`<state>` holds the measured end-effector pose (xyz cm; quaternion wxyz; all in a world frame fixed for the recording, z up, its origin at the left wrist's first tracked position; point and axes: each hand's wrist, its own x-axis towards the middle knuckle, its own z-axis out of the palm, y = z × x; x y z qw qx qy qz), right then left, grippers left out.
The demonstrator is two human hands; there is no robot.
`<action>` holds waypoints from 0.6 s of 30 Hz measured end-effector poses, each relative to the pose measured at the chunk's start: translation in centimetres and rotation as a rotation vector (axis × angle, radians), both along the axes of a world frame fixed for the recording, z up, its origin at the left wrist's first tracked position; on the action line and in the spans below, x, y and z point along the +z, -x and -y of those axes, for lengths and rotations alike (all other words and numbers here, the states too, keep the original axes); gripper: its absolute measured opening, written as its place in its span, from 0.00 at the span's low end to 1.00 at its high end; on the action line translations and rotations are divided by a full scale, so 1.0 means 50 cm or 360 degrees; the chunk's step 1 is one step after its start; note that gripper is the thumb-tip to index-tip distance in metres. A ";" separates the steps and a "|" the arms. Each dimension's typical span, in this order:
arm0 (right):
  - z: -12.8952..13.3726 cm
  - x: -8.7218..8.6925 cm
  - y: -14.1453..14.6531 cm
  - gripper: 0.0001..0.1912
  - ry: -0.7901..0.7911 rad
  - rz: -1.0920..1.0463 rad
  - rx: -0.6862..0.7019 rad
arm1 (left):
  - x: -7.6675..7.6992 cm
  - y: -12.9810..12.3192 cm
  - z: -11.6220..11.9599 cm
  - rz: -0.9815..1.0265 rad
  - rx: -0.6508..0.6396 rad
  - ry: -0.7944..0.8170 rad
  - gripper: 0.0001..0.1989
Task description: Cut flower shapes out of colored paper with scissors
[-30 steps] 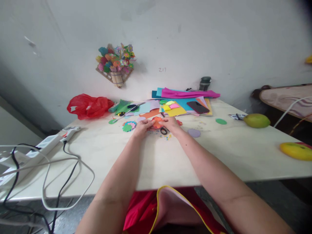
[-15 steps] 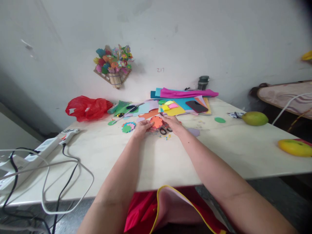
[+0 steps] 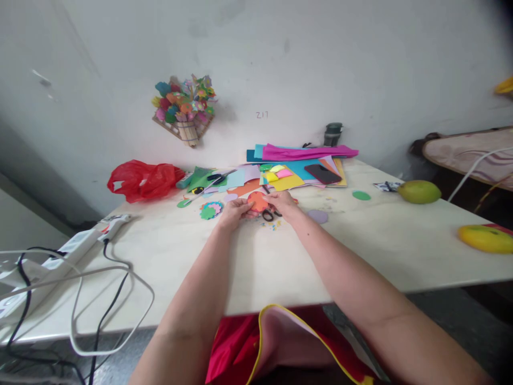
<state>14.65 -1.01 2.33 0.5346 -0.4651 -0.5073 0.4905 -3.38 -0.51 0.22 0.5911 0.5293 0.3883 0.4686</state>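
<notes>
Between both hands, over the table (image 3: pixel 276 267), is an orange paper flower (image 3: pixel 257 200) with a scalloped edge. My left hand (image 3: pixel 235 212) pinches its left side. The thumb and fingers of my right hand (image 3: pixel 284 205) are closed on its right edge. Black scissor handles (image 3: pixel 267 215) show just below the flower, close to my right hand; whether they touch the hand I cannot tell. Small paper scraps (image 3: pixel 274 226) lie below them. Left of my hands is a stack of scalloped paper flowers (image 3: pixel 210 210), green on top.
Coloured paper sheets (image 3: pixel 294 182), a phone (image 3: pixel 323 174) and other scissors (image 3: pixel 216 178) lie at the back. A red plastic bag (image 3: pixel 144 179) is back left, a power strip (image 3: pixel 72 248) with cables at left. Green (image 3: pixel 419 191) and yellow (image 3: pixel 487 239) fruits sit right, near a purple paper piece (image 3: pixel 318 216).
My right fingers have come in over the flower's right edge and closed on it. The flower has turned slightly in my hands. The camera view has shifted a little.
</notes>
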 end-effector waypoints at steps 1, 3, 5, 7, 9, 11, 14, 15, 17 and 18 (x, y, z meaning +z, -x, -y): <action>0.000 0.000 0.001 0.08 -0.0004 0.0013 -0.0018 | -0.001 0.000 0.000 0.0008 -0.0009 0.0000 0.15; -0.001 0.000 0.002 0.08 0.0004 0.0038 -0.0055 | -0.001 0.000 0.000 0.0029 -0.0027 -0.0004 0.15; -0.001 0.000 0.003 0.08 0.0015 0.0046 -0.0081 | -0.001 0.000 0.001 0.0046 -0.0037 -0.0012 0.15; -0.001 -0.001 0.003 0.07 0.0019 0.0049 -0.0097 | 0.001 -0.001 0.004 0.0047 -0.0037 -0.0018 0.16; -0.001 0.000 0.003 0.08 0.0011 0.0061 -0.0119 | 0.004 -0.002 0.007 0.0030 -0.0030 -0.0015 0.15; 0.000 0.000 0.002 0.08 0.0006 0.0081 -0.0140 | 0.006 -0.004 0.010 0.0008 -0.0037 -0.0015 0.15; 0.002 0.002 0.002 0.08 0.0008 0.0096 -0.0157 | 0.006 -0.005 0.012 0.0011 -0.0063 -0.0014 0.16; 0.002 0.003 0.003 0.09 0.0013 0.0100 -0.0163 | 0.006 -0.005 0.012 0.0016 -0.0069 -0.0013 0.17; 0.002 0.004 0.004 0.10 0.0019 0.0107 -0.0174 | 0.004 -0.005 0.010 0.0020 -0.0075 -0.0011 0.18; 0.002 0.005 0.005 0.10 0.0021 0.0111 -0.0180 | 0.002 -0.004 0.009 0.0020 -0.0077 -0.0012 0.18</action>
